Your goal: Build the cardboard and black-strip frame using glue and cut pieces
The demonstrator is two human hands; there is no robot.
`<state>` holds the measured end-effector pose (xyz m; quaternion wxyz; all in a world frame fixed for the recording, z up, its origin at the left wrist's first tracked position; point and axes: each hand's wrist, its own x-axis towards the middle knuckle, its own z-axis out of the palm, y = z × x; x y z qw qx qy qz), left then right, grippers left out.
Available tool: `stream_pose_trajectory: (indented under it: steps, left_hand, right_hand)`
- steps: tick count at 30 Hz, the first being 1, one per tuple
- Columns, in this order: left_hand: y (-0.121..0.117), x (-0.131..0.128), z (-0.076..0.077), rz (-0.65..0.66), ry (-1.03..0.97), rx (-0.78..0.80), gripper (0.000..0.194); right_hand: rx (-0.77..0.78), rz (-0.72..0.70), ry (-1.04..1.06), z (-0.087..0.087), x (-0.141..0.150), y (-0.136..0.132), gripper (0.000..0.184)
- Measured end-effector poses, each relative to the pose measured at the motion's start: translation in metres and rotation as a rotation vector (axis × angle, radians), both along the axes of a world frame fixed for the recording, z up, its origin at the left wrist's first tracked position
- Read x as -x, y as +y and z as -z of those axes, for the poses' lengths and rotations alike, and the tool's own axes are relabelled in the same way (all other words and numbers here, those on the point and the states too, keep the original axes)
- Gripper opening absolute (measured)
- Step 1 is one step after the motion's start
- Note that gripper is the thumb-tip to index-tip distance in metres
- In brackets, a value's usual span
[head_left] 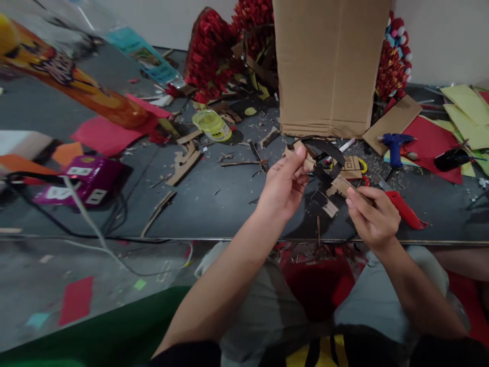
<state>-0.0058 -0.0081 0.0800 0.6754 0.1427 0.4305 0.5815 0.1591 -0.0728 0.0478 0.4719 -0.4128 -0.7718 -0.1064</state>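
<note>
My left hand point(283, 187) is closed, pinching a small torn piece of cardboard point(308, 163) above the dark table. My right hand point(376, 213) is also closed, with thumb and fingers on another brown cardboard piece point(339, 184). Between the hands runs a curved black-painted strip point(331, 151); whether it is joined to the held pieces I cannot tell. Below them lies a cardboard scrap with black paint point(324, 203). Just right of my right hand rests a red-handled tool point(407, 210), its other end partly hidden.
A tall cardboard box point(330, 66) stands behind my hands. To the right are a blue glue gun point(396, 148) and a black paint pot point(451, 159). A yellow tub point(212, 125), an orange bottle point(76, 76) and a purple power box point(82, 181) with cables occupy the left.
</note>
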Motion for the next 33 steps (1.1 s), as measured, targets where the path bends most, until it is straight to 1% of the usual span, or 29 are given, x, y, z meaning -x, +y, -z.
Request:
stream_pose_trajectory:
  steps: [6,13,20,24,28,33]
  left_hand:
    - [-0.001,0.0,0.0,0.081,-0.009,0.0,0.03]
    - [0.0,0.002,0.001,0.066,0.038,-0.032,0.03]
    - [-0.007,-0.004,0.002,0.164,0.049,-0.094,0.035]
    - [-0.005,-0.002,0.001,0.133,0.026,-0.098,0.033]
    - [-0.004,0.001,-0.001,0.1,0.049,-0.099,0.032]
    - [-0.004,0.002,-0.002,0.098,0.058,-0.095,0.034]
  right_hand:
    - [0.033,-0.003,-0.048,0.007,0.0,0.005,0.044]
    - [0.026,-0.011,0.006,0.002,-0.001,0.002,0.051]
    - [0.011,-0.019,-0.064,0.002,0.001,-0.001,0.049]
    - [0.01,-0.014,-0.069,-0.001,0.0,-0.002,0.049]
    - [0.007,0.03,-0.016,-0.004,-0.003,-0.002,0.051]
    - [-0.007,0.067,0.009,-0.005,-0.005,0.001,0.048]
